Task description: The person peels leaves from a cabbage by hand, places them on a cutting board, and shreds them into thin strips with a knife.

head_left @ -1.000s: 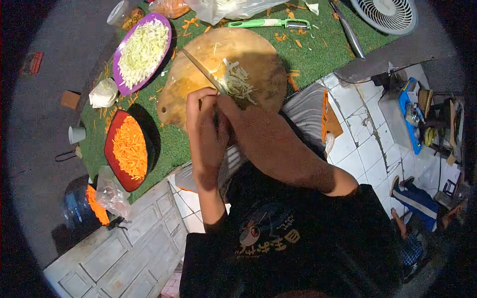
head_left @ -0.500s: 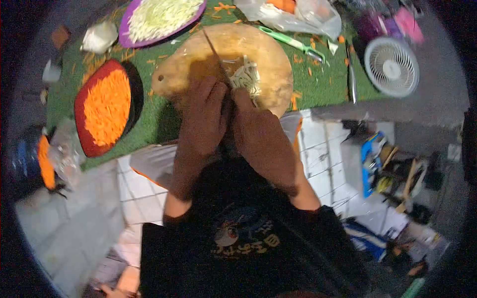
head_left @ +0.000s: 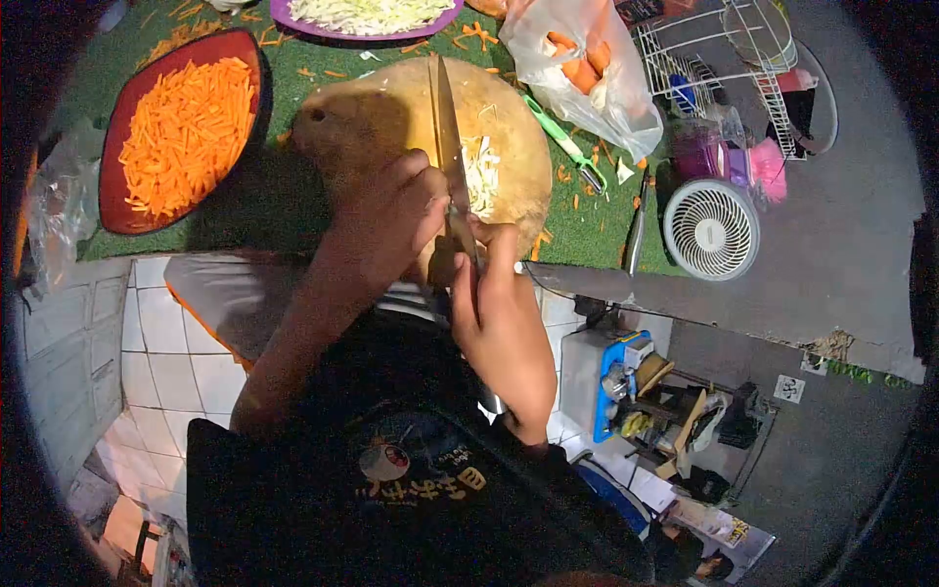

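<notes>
Drawn nearer since the earlier frame, the right hand (head_left: pixel 507 321) grasps the knife (head_left: pixel 447 122) over the board (head_left: pixel 514 127), left of pale shreds (head_left: pixel 482 176), the left hand (head_left: pixel 389 213), its hold unclear, best kept clear of the edge.

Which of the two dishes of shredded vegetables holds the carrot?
The dark red dish at upper left, heaped with orange carrot strips. The purple dish, cut off by the top edge, holds pale shredded cabbage instead.

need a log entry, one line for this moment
left hand: at knife | right hand: at knife | pale shreds: on board, beside knife | carrot strips: in red dish
</notes>
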Demonstrator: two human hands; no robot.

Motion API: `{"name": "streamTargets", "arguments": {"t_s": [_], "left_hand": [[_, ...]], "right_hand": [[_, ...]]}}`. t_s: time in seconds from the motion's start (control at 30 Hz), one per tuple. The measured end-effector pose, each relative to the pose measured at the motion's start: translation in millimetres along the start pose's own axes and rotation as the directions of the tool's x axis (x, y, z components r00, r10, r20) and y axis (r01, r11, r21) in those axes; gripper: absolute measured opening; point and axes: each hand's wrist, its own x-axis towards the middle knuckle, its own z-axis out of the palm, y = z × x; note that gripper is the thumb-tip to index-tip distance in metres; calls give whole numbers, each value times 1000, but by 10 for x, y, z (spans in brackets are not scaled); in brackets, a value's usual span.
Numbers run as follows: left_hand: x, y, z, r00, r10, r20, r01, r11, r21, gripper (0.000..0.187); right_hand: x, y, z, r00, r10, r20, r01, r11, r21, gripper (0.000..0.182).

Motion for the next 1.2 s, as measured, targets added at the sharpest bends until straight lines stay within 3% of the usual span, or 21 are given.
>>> {"name": "streamTargets", "arguments": {"t_s": [0.03, 0.07, 0.13, 0.23, 0.37, 0.43, 0.47, 0.53, 0.57, 0.6, 0.67, 0.73, 0.77, 0.9, 0.97, 1.0, 1.03, 1.1, 1.2], "left_hand": [[7, 1, -11, 990, 134, -37, -131, 988, 81, 8], [10, -1, -34, 991, 129, -41, -126, 989, 76, 8], [-9, -1, -79, 959, 282, -11, -269, 924, 271, 9], [-16, 14, -92, 972, 199, 123, -227, 926, 301, 12], [24, 82, -183, 991, 129, 26, -131, 984, 120, 9], [24, 102, -168, 995, -84, 50, 84, 996, -1, 8], [12, 105, -147, 996, -69, 53, 70, 997, -16, 8], [-29, 58, -126, 981, 185, -60, -174, 973, 149, 12], [-35, 63, -99, 979, 194, -66, -184, 973, 138, 12], [-56, 68, -76, 993, 96, -65, -91, 993, 82, 16], [-51, 57, -65, 996, -55, -65, 53, 998, -33, 18], [23, 62, -166, 998, -58, 9, 58, 998, -38, 16], [49, 61, -202, 995, -55, 89, 58, 998, -39, 14], [14, 56, -177, 999, -36, 16, 37, 994, -102, 10], [2, -4, -193, 989, 149, -7, -149, 988, -43, 11], [39, 59, -236, 1000, -10, 22, 13, 992, -124, 10], [36, 81, -267, 1000, 1, 20, 1, 994, -113, 10], [39, 97, -257, 994, -83, 67, 95, 975, -200, 9], [9, 87, -184, 989, -128, 74, 140, 972, -190, 9]], "right_hand": [[14, 12, 19, 1000, 4, 4, -4, 1000, -6, 22], [37, 21, 42, 1000, -13, 11, 14, 999, -31, 22], [114, 32, 97, 999, -22, 24, 24, 998, -60, 22], [209, 39, 129, 998, -59, 20, 60, 996, -68, 22], [210, 29, 67, 1000, -26, 11, 26, 999, 20, 24], [134, 4, 41, 1000, 7, -27, -8, 1000, -4, 19], [86, 11, 38, 999, -25, -45, 23, 999, -43, 20], [23, -36, 12, 998, -47, -51, 44, 998, -54, 20], [6, -65, 1, 999, -32, -27, 31, 999, -44, 20], [9, -46, 23, 994, -92, -50, 90, 995, -46, 21], [4, -61, 19, 999, -35, -17, 34, 998, -46, 21], [12, -41, 43, 999, 21, 24, -20, 999, -49, 22], [34, 14, 89, 999, -46, 3, 46, 997, -57, 25], [185, 46, 173, 988, -149, 46, 153, 982, -111, 29], [196, 14, 155, 988, -153, -6, 152, 983, -99, 27], [199, -3, 111, 997, -76, 24, 77, 995, -70, 27], [199, -19, 73, 998, 2, 56, 0, 999, -43, 27], [178, 25, 64, 999, -41, 18, 41, 999, -15, 27], [71, 42, 46, 997, -29, -70, 28, 999, -18, 27]]}}
